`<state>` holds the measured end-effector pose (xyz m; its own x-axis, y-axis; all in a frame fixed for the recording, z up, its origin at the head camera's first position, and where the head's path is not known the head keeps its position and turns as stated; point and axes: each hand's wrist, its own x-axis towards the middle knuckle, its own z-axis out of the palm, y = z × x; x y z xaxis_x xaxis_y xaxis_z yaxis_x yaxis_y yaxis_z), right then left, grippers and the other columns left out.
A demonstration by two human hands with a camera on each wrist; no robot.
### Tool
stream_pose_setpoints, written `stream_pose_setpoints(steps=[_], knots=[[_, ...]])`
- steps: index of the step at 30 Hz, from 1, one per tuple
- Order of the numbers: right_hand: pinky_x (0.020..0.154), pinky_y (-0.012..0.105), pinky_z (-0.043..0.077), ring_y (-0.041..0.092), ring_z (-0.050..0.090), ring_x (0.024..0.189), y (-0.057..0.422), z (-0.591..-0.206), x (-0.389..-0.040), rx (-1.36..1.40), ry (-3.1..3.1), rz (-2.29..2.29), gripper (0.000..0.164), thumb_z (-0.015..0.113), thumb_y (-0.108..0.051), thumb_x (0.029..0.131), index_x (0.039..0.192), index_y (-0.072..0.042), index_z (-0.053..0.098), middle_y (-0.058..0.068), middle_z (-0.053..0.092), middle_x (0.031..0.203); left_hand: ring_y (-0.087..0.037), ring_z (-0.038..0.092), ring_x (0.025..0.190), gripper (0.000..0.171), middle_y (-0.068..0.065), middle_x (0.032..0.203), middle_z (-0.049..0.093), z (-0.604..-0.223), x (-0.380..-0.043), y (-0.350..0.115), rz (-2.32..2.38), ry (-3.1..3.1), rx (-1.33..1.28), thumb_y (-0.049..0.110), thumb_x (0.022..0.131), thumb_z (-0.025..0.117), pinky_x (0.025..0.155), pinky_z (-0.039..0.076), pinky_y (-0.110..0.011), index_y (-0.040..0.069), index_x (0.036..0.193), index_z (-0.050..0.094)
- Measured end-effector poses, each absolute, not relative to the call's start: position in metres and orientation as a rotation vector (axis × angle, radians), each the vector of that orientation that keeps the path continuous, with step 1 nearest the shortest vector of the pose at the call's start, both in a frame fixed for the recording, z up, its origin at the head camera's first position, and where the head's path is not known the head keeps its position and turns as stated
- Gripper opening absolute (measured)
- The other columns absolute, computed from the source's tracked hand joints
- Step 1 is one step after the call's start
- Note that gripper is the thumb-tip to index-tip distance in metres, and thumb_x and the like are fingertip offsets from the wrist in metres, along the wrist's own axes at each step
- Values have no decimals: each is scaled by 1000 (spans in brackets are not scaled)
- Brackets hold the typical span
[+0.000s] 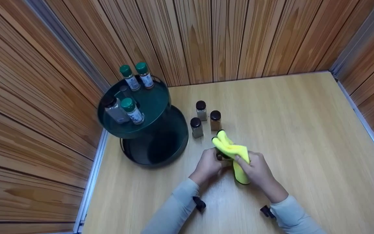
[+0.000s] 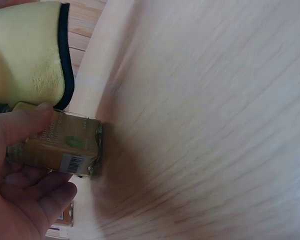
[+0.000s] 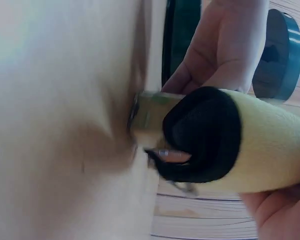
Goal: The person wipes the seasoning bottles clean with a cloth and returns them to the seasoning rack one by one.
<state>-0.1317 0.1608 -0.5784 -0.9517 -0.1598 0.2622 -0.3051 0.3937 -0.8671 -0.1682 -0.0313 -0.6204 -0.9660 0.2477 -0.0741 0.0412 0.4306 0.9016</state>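
My left hand (image 1: 208,164) grips a square glass spice jar (image 2: 72,142) of yellow-brown powder, thumb over its printed label and fingers beneath. In the left wrist view the jar lies sideways, its base toward the tabletop. A yellow cloth (image 1: 240,152) with black edging is held by my right hand (image 1: 261,169), thumb on top. The cloth overlaps the jar's cap end in the head view. From the right wrist, its folded black edge (image 3: 205,132) hides part of the jar. Just beyond my hands stand three dark-capped spice jars (image 1: 215,121) on the table.
To the left stands a dark green two-tier round rack (image 1: 170,143). Its upper tier (image 1: 151,107) bears several bottles, some green-capped (image 1: 133,111) and one larger with a black cap (image 1: 116,110). Wood-panelled walls (image 1: 193,42) enclose the light wooden table (image 1: 304,136) at the back and sides.
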Motion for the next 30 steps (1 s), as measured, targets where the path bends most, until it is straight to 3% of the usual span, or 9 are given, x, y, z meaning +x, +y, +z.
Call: stream_pose_setpoints(steps=[3,7,18,26,30], knots=[[62,25,51,14,61,66,153,-572,-132,21,-2479,1911,27,63,-20,102,91,3,71,10,69,77,-16,70,109,40,6,109,76,-618,-170,-31,1509,2507,287,13,78,88,93,52,-25,17,115,73],[66,29,55,20,66,70,144,-566,-132,-231,-2358,2163,33,57,-24,106,103,7,69,17,70,84,-19,68,114,45,1,115,75,-618,-170,-32,1449,2533,296,14,78,88,98,51,-27,15,120,72],[62,33,57,19,65,67,133,-568,-133,-444,-2021,2412,39,53,-31,107,108,7,61,11,67,81,-17,68,115,47,0,118,75,-617,-172,-30,1447,2521,291,11,78,87,102,50,-32,11,122,71],[73,30,56,15,64,82,132,-600,-136,-613,-1924,2540,45,46,-39,108,127,1,54,6,66,99,-13,67,113,49,3,119,74,-618,-171,-30,1468,2506,286,11,79,87,104,49,-32,13,126,70],[76,30,55,15,64,84,134,-604,-138,-672,-1905,2604,43,44,-38,109,127,0,54,6,67,101,-16,67,113,50,0,118,74,-618,-172,-30,1488,2488,277,10,79,87,103,49,-31,10,126,69]])
